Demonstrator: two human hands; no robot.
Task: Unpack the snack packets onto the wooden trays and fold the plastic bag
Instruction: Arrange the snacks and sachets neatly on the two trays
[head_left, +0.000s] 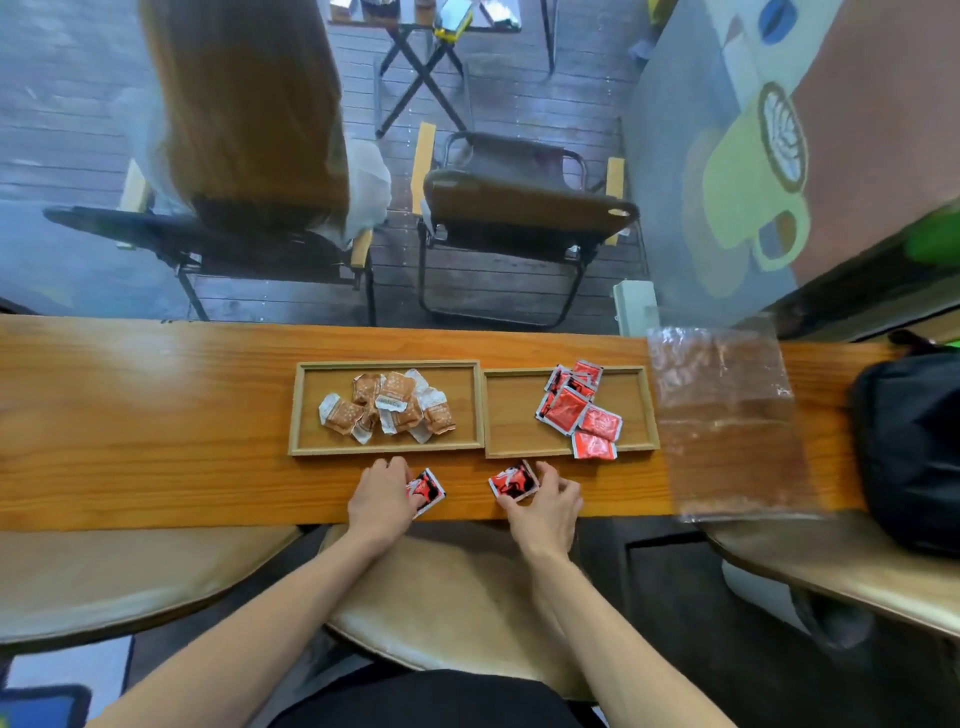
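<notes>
Two wooden trays sit side by side on the wooden counter. The left tray (311, 415) holds several orange-and-white snack packets (387, 408). The right tray (509, 426) holds several red packets (576, 410), some lying over its rim. In front of the trays, my left hand (382, 496) pinches a red-and-black packet (428, 491) on the counter. My right hand (545, 506) grips another red packet (514, 482) there. A clear plastic bag (727, 421) lies flat on the counter, right of the trays.
A black bag (909, 447) sits at the counter's right end. Beyond the counter (156, 415) is a glass pane with folding chairs (524, 218) and a person seated outside. Padded stools (447, 597) stand below the counter's near edge.
</notes>
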